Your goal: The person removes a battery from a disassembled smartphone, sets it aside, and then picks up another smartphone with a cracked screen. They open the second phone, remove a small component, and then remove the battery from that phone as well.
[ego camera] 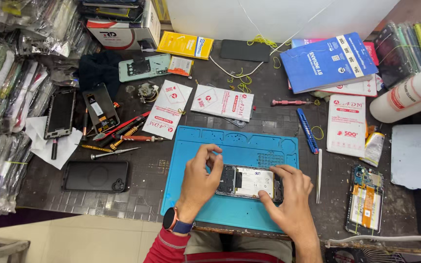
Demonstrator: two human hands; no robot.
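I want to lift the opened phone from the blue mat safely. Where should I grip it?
Grip the opened phone by its two long frame edges, from above: it lies flat, insides up, and both hands cover its short ends.

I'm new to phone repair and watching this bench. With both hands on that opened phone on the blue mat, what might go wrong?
1. The left hand and right hand press on the opened phone; its exposed battery might get dented.
2. The phone lies near the blue mat's front edge and might slide off.
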